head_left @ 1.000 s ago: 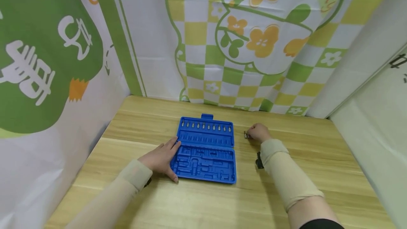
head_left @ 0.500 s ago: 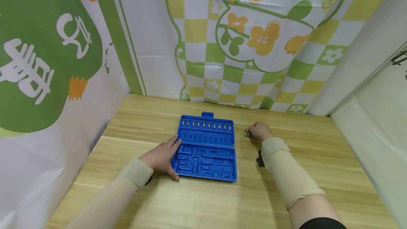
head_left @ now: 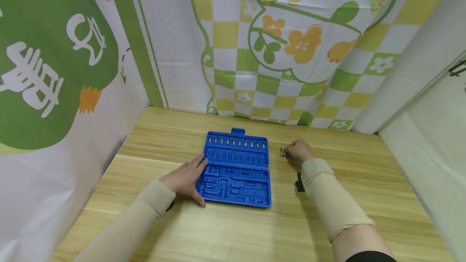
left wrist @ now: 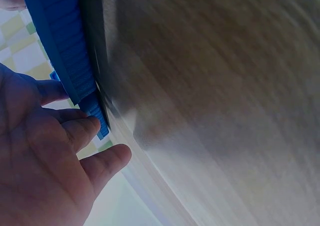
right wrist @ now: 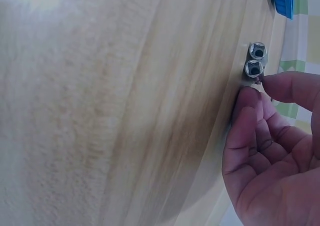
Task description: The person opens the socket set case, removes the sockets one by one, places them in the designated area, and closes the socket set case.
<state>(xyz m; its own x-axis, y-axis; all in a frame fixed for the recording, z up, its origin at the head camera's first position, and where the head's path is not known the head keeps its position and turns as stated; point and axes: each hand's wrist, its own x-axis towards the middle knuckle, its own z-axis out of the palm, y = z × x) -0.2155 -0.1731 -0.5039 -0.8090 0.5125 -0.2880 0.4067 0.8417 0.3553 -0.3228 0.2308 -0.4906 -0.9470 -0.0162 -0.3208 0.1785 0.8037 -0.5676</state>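
An open blue tool case [head_left: 234, 169] lies flat on the wooden table [head_left: 233, 229], with a row of small bits [head_left: 236, 142] in its far half. My left hand [head_left: 185, 179] rests with straight fingers against the case's left edge [left wrist: 60, 45]; the left wrist view shows my left hand [left wrist: 92, 143] touching that edge. Right of the case, two small metal sockets [head_left: 282, 152] stand side by side on the table. My right hand [head_left: 298, 151] is curled beside them. In the right wrist view, the sockets [right wrist: 254, 60] sit just beyond my right hand [right wrist: 256, 88], whose thumb and forefinger tips pinch at the nearer one.
Printed green, yellow and white cloth walls [head_left: 255, 51] close in the table at the back and left, and a pale panel [head_left: 429, 140] stands on the right. Bare wood runs along the table's front edge [head_left: 233, 250].
Both hands stay where they were at the case and the sockets. Only the head view has shifted slightly.
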